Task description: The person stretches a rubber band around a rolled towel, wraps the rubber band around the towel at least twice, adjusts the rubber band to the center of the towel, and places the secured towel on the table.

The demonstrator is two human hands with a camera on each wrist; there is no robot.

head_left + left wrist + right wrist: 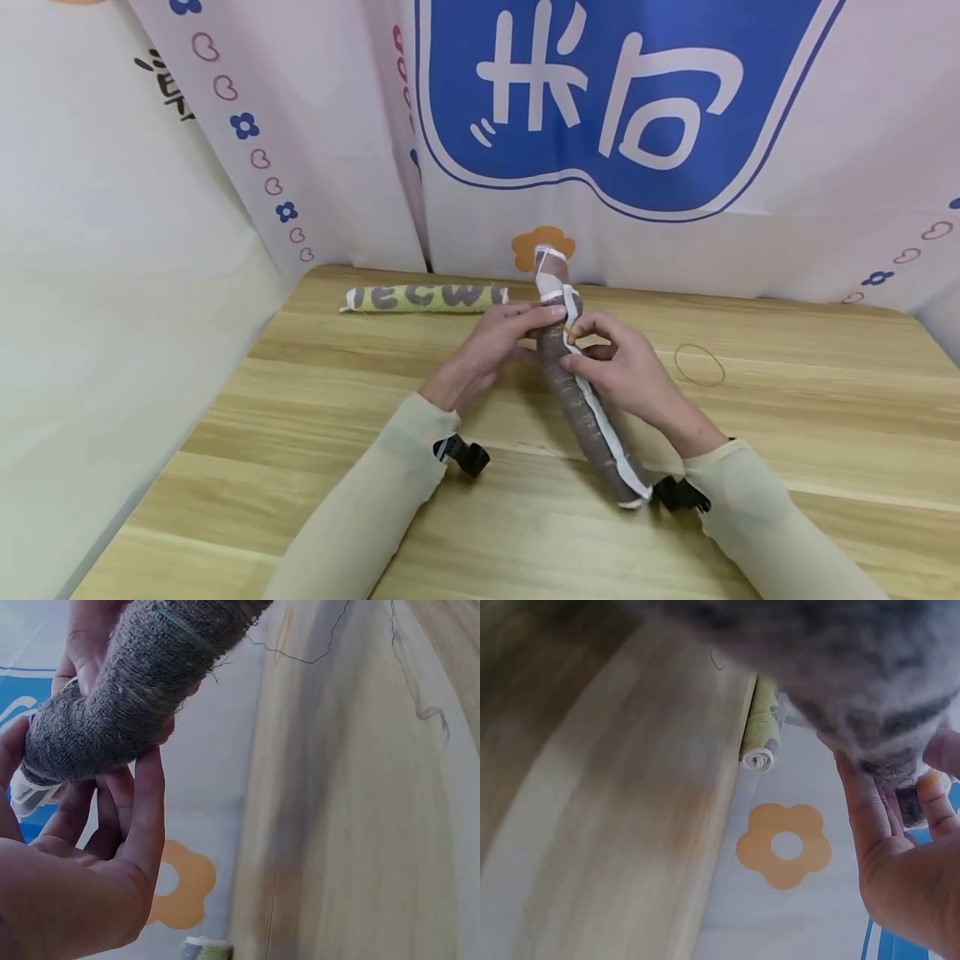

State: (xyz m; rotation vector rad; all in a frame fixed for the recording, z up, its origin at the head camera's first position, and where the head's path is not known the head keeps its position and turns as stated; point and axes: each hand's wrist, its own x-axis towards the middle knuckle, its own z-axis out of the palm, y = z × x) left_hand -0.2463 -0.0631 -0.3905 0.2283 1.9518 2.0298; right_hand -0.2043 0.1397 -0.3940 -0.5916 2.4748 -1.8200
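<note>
A long, rolled grey-brown towel with a white edge slants over the table, its far end bent. My left hand grips it near that end, thumb on top and fingers beneath; the left wrist view shows its knit-like pile close up. From the other side, my right hand has thumb and index finger against the roll. A small yellow-orange rubber band shows at the right index fingertip, pinched there. Most of that band is hidden by the fingers and towel.
A yellow-green rolled towel with grey letters lies at the table's back edge. To the right, a loose rubber band rests on the wooden table. Behind stands a printed cloth backdrop.
</note>
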